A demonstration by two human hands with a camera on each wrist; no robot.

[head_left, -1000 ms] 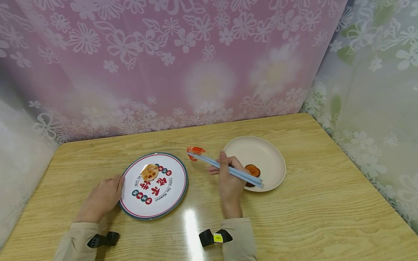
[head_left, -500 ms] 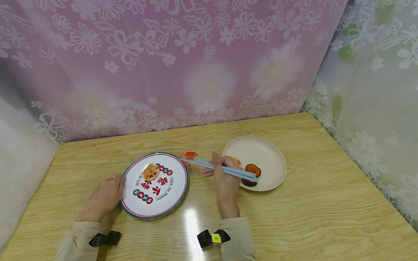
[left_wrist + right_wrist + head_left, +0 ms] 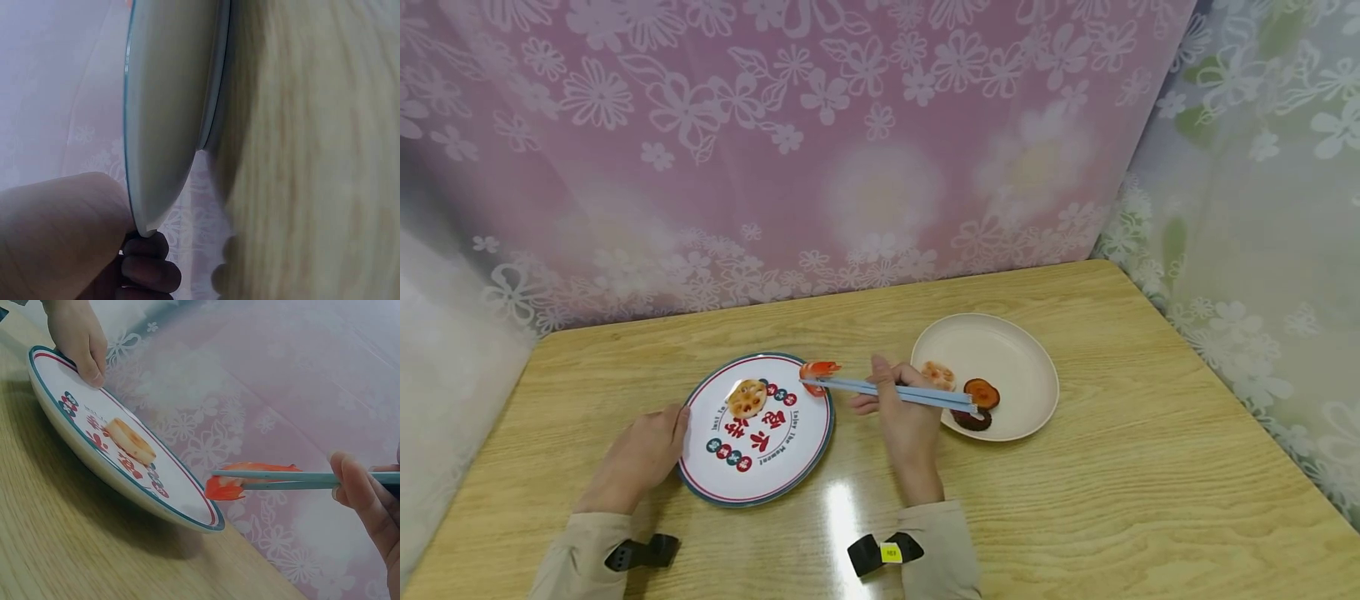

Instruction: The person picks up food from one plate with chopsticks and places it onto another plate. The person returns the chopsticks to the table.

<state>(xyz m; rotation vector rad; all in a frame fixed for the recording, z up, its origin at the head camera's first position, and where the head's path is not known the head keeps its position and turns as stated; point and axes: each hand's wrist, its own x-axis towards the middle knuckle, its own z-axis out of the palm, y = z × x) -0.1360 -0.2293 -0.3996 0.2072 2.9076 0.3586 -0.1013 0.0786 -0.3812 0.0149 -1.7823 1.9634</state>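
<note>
My right hand [image 3: 904, 417] holds a pair of light blue chopsticks [image 3: 917, 393]. Pinched between their tips is a red-orange shrimp [image 3: 817, 372], which overlaps the right rim of the printed white plate [image 3: 752, 492] in the head view. The right wrist view puts the shrimp [image 3: 228, 489] close over that rim. With thumb on top and fingers beneath, my left hand [image 3: 643, 454] grips the plate's left edge; the left wrist view shows the thumb [image 3: 75, 212] at the rim. A lotus root slice [image 3: 747, 399] lies on the plate's upper part.
To the right stands a cream plate [image 3: 1000, 342] bearing another lotus root slice [image 3: 938, 376], an orange-brown round slice [image 3: 982, 392] and a dark brown piece [image 3: 972, 419]. A floral curtain [image 3: 880, 167] hangs behind the wooden table [image 3: 1112, 467].
My right hand has moved left, carrying the shrimp in the chopsticks from between the plates to over the printed plate's right rim. My left hand stays at the plate's edge.
</note>
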